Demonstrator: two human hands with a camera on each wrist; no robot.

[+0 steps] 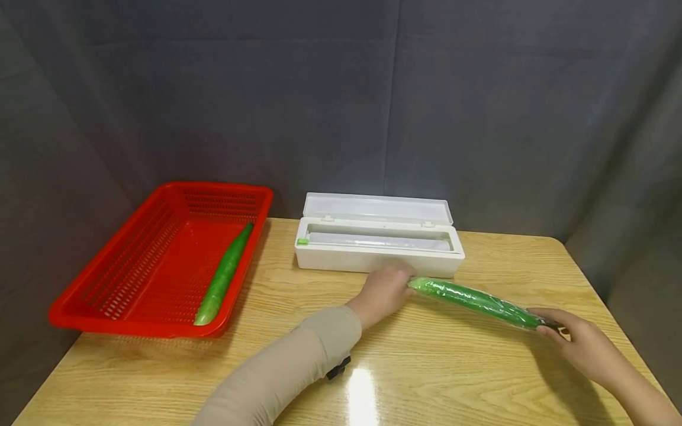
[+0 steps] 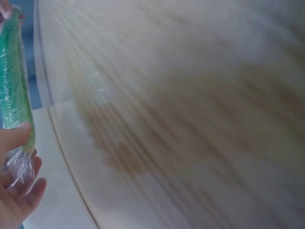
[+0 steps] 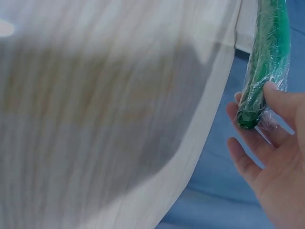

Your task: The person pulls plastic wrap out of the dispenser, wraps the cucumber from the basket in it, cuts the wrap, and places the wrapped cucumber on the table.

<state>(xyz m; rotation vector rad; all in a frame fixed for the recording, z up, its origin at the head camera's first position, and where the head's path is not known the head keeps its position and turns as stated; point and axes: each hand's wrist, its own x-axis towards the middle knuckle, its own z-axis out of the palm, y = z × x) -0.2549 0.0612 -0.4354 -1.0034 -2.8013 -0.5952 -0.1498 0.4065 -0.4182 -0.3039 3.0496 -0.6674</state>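
A long green cucumber [image 1: 474, 299] in clear plastic wrap is held between both hands above the wooden table, sloping down to the right. My left hand [image 1: 385, 291] pinches its pale end, and in the left wrist view loose film [image 2: 20, 167] bunches among the fingers. The dark end is pinched by thumb and fingers of my right hand [image 1: 581, 343]. The right wrist view shows wrinkled wrap around that tip [image 3: 249, 118]. Just behind the left hand stands a white wrap dispenser box [image 1: 378, 260], lid raised, with a roll of film [image 1: 378, 241] inside.
At the left sits a red plastic basket [image 1: 176, 260] with a second cucumber [image 1: 224, 278], unwrapped, along its right side. A small green slider [image 1: 302, 241] is on the dispenser's left corner. Grey cloth [image 1: 341, 106] hangs behind the wooden table [image 1: 437, 378].
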